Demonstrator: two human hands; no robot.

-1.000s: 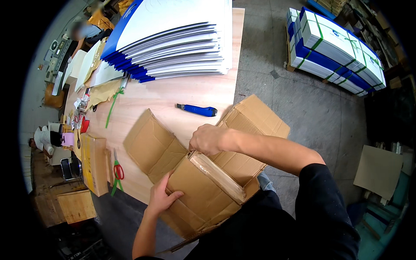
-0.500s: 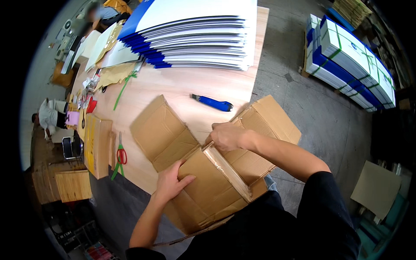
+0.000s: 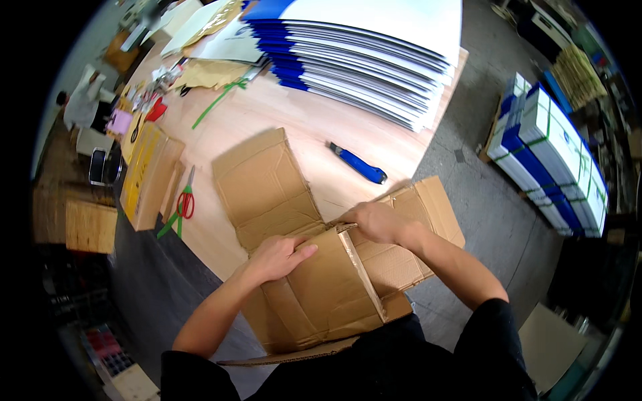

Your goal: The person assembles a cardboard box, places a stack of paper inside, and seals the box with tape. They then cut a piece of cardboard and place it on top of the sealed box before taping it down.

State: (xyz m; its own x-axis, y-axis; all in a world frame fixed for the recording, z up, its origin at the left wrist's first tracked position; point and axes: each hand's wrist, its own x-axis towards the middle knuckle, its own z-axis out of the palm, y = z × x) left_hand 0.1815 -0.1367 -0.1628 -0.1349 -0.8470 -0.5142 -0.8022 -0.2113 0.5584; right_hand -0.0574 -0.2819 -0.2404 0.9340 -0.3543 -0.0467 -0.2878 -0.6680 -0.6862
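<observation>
The fingertips of the right hand [image 3: 378, 222] are hidden, so I can't tell just what they touch. The left hand [image 3: 274, 258] shows its thumb, but the ends of its other fingers are hard to see. The underside of the brown box [image 3: 324, 287] is out of sight. The box hides part of the desk [image 3: 321, 120], and so does the big stack of folders [image 3: 374, 77], whose far end is cut off at the top. The red scissors [image 3: 186, 202] cover a bit of green ribbon [image 3: 165, 228]. Little things [image 3: 152, 87] at the left are too small to name. The dark sleeves [image 3: 495, 341] run off the bottom
</observation>
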